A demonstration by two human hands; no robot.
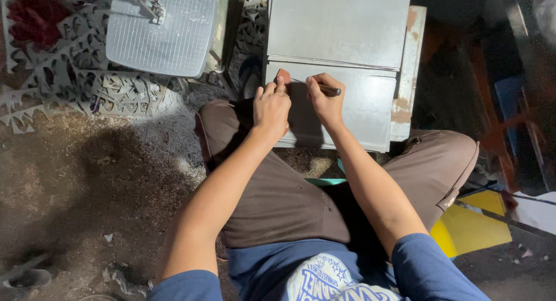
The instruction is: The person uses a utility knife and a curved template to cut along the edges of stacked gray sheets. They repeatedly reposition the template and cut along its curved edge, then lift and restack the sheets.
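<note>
Both bare forearms reach forward from blue sleeves, converging over the lap. Left hand (pixel 271 108) knuckles up, fingers bunched, fingertips pinching down. Right hand (pixel 325 98) just beside it, curled in a writing-type grip, wrist bent slightly inward. Hands nearly touching.

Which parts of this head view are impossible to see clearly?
- Dark marking tool: its tip is hidden by the right hand.
- Small reddish-brown block: its lower part is covered by the left hand.
- Grey metal sheet: cut by the top edge.
- Right side: dark and blurred.
</note>
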